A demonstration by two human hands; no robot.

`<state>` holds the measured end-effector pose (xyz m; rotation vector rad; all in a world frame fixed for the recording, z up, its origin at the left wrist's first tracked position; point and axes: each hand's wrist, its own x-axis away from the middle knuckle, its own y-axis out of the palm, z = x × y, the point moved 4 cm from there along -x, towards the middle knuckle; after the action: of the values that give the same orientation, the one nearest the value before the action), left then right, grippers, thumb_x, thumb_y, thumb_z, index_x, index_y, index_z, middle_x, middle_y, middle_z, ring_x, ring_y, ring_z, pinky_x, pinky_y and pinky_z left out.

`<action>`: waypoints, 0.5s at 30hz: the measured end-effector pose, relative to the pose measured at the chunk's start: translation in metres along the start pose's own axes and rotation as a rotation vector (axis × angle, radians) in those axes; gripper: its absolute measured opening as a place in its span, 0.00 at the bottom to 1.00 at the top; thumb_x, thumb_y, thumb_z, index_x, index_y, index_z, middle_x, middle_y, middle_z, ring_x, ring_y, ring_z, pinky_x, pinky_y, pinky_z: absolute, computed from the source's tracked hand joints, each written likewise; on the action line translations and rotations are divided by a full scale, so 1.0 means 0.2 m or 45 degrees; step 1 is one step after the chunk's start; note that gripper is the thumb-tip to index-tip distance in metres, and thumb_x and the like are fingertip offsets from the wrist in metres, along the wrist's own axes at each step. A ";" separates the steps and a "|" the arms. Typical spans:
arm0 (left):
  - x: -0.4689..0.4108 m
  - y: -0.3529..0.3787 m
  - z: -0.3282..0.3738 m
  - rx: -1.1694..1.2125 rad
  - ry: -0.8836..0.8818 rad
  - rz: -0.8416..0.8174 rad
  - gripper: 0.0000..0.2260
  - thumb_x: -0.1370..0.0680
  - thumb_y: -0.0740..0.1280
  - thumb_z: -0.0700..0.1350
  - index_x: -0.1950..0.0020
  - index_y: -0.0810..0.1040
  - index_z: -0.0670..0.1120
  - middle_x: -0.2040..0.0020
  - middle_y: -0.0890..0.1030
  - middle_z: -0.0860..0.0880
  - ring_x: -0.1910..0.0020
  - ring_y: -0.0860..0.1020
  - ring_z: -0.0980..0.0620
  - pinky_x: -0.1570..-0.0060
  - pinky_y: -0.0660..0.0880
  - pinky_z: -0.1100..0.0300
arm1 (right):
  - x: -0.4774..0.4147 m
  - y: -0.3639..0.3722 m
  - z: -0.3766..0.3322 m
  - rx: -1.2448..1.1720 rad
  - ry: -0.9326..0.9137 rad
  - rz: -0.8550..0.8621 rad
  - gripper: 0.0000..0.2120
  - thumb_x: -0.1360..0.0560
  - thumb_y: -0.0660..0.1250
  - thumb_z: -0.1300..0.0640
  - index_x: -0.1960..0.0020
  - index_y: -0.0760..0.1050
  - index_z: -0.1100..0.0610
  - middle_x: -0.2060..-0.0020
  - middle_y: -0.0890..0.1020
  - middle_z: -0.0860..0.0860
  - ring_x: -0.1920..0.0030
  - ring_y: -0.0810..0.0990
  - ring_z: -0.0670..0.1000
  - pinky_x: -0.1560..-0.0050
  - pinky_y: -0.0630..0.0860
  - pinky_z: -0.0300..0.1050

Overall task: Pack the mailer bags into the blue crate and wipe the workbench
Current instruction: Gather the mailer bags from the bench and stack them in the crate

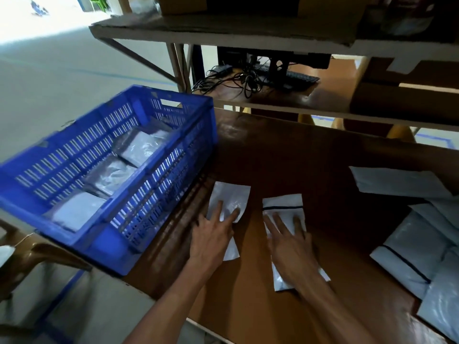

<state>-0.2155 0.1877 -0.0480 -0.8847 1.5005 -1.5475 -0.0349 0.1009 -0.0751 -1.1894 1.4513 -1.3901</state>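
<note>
A blue slatted crate [159, 207] stands at the left end of the brown workbench [285, 165], partly overhanging its edge. Several grey-white mailer bags [111, 175] lie flat inside it. Two small white mailer bags lie on the bench in front of me. My left hand [213, 234] rests flat, fingers spread, on the left bag [231, 197]. My right hand [290, 242] presses flat on the right bag [283, 203], which has a dark strip across it. Neither hand grips its bag.
More white mailer bags lie at the right: one flat [397, 181] farther back, a pile [422, 259] near the front right edge. A shelf frame [273, 108] runs low over the bench's back, with cables and a keyboard [285, 75] behind. A brown chair [29, 254] stands left.
</note>
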 end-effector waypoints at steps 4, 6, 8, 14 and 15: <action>0.03 0.02 -0.01 0.061 -0.042 -0.045 0.22 0.15 0.52 0.60 0.21 0.54 0.68 0.18 0.56 0.46 0.27 0.63 0.36 0.35 0.70 0.41 | -0.08 -0.01 -0.04 -0.055 0.010 0.060 0.29 0.20 0.62 0.53 0.21 0.60 0.49 0.23 0.68 0.51 0.25 0.66 0.64 0.41 0.73 0.63; 0.06 0.05 -0.01 0.107 -0.058 -0.067 0.24 0.17 0.47 0.65 0.20 0.53 0.67 0.18 0.56 0.47 0.24 0.59 0.37 0.32 0.67 0.40 | -0.08 -0.01 -0.04 -0.063 -0.014 0.104 0.27 0.19 0.58 0.48 0.20 0.59 0.48 0.24 0.69 0.50 0.24 0.65 0.62 0.37 0.71 0.63; 0.07 0.07 0.00 0.134 -0.102 -0.079 0.24 0.17 0.47 0.66 0.20 0.55 0.65 0.18 0.57 0.46 0.23 0.59 0.36 0.32 0.67 0.39 | -0.05 0.00 -0.02 -0.042 -0.012 0.140 0.29 0.19 0.50 0.39 0.19 0.54 0.44 0.21 0.63 0.48 0.22 0.60 0.61 0.29 0.59 0.63; 0.01 0.08 0.02 0.041 -0.004 -0.043 0.23 0.18 0.51 0.54 0.22 0.64 0.56 0.22 0.65 0.43 0.33 0.68 0.35 0.43 0.72 0.38 | -0.02 0.03 -0.03 -0.063 -0.064 0.146 0.31 0.24 0.64 0.57 0.22 0.63 0.49 0.25 0.69 0.50 0.32 0.72 0.69 0.42 0.75 0.67; 0.01 0.08 0.01 0.051 -0.004 -0.038 0.23 0.17 0.53 0.53 0.21 0.61 0.56 0.21 0.63 0.42 0.32 0.67 0.35 0.42 0.71 0.37 | -0.04 0.03 -0.04 -0.091 -0.053 0.166 0.35 0.28 0.70 0.62 0.24 0.64 0.50 0.26 0.71 0.51 0.33 0.74 0.69 0.45 0.76 0.66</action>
<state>-0.2136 0.1855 -0.0631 -0.8893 1.4556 -1.5915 -0.0414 0.1113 -0.0799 -1.1401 1.5323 -1.2272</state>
